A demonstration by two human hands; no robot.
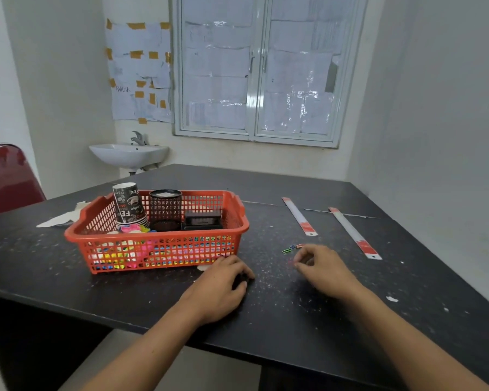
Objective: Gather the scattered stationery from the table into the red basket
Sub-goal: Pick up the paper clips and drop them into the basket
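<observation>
your left hand [223, 280] rests on the dark speckled bench [294, 328] just before the near right corner of the red basket [156, 236]. its grip is curled under, and you cannot tell whether anything lies inside it. your right hand [322, 269] sits a little further right, thumb and forefinger drawn close together. whether that grip pinches something is too blurred to tell.

just beyond the right fingertips lie a few small paper clips [292, 248], green, blue and orange, bunched together on the bench. the basket is orange-red plastic lattice with a rolled rim and two end handles, standing left of centre. its near part is full of small bright pieces, yellow, pink and blue. behind them stand a stack of coffee cups [129, 204], a black mesh pot [165, 210] and a low black box [202, 220].

right of the basket lie a shorter ruler [299, 217] and a longer ruler [355, 232], both pale with red ends, apart from each other. a wall sink [129, 155] hangs beyond the bench.
</observation>
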